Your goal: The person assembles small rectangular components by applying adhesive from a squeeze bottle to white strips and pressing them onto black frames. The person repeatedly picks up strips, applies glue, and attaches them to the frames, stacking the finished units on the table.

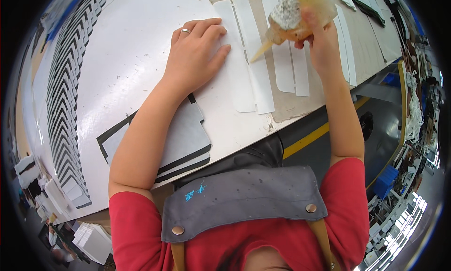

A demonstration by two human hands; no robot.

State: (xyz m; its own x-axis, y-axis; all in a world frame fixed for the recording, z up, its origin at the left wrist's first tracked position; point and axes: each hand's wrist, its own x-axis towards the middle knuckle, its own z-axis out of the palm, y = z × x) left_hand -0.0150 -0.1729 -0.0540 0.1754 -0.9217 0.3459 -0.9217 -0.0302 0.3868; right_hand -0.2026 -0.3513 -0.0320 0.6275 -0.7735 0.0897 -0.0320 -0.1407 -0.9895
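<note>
My left hand (195, 55), a ring on one finger, lies flat with fingers together on the white table sheet, its fingertips touching the edge of a white cut strip piece (244, 55). My right hand (319, 36) grips a soft amber glue bottle (296, 15) with a crusted white top. Its pointed nozzle (260, 51) aims down at the white strip, close above it. More white strip pieces (291, 69) lie side by side on the brown paper (300, 106) under the bottle.
A stack of grey and black flat cut pieces (183, 139) lies under my left forearm near the table's front edge. A long overlapped row of black-and-white pieces (70, 83) runs along the left. Further pieces (366, 3) lie far right. Floor with a yellow line (310, 137) is below.
</note>
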